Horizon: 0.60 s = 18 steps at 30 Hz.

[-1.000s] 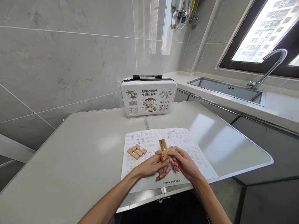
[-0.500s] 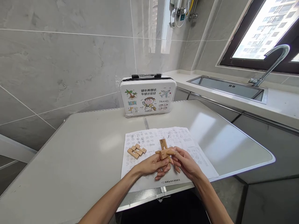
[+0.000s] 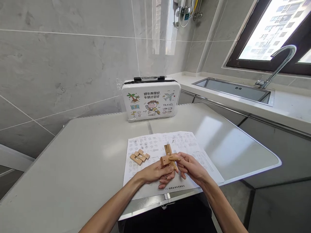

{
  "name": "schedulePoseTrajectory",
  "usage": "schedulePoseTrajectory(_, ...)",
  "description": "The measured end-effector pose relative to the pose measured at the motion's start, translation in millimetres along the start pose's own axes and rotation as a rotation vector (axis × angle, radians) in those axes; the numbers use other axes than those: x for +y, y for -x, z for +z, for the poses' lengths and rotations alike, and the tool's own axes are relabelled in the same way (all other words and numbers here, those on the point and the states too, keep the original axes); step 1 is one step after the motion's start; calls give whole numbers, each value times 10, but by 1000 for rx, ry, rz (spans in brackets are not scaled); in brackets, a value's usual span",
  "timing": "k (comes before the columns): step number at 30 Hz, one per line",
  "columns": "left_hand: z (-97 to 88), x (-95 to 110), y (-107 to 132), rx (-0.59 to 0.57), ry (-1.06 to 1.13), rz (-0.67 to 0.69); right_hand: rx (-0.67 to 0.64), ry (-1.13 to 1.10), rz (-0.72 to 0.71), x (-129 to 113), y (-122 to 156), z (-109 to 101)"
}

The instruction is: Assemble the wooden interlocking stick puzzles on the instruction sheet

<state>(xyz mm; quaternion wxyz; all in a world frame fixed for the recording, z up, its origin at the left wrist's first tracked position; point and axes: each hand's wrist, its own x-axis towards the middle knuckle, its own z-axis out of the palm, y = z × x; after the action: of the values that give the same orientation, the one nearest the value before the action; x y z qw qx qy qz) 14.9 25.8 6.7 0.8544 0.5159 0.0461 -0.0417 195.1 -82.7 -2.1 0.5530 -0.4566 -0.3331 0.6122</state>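
Observation:
Interlocked wooden puzzle pieces point(image 3: 166, 160) are held above a printed sheet point(image 3: 194, 171). One flat bar, with a dark mark near its tip, sticks up at the back of the cluster. My left hand point(image 3: 159, 173) is closed around the lower left side, its thumb pressed on the wood. At the right, the fingers of my right hand point(image 3: 191, 166) pinch the end of a narrow wooden puzzle piece point(image 3: 174, 158) that crosses the cluster. How the pieces join is partly hidden. More notched wooden pieces point(image 3: 139, 157) lie together on the sheet, left of my hands.
A white carry case point(image 3: 152, 100) with cartoon prints stands at the back of the folding table point(image 3: 97, 149). A metal seam point(image 3: 150, 127) runs down the table's middle. Beyond the right edge are a counter with a sink point(image 3: 233, 90) and a curved faucet point(image 3: 283, 64).
The held wooden cluster has turned slightly, and its front block now shows a broader face. The whole view has shifted a little. The loose pieces stay on the sheet.

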Motion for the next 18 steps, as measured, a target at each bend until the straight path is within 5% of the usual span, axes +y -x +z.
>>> schedulePoseTrajectory(5, 38, 40, 23, -34, -61, 41, -3, -38, -23, -32, 8, 79)
schedulePoseTrajectory(11, 101, 63, 61, -123, -124, -1, -160, 4, 15, -22, 117, 23)
schedulePoseTrajectory(18, 132, -6, 38, -39, -125, 64, 75, -125, -46, 8, 135, 195)
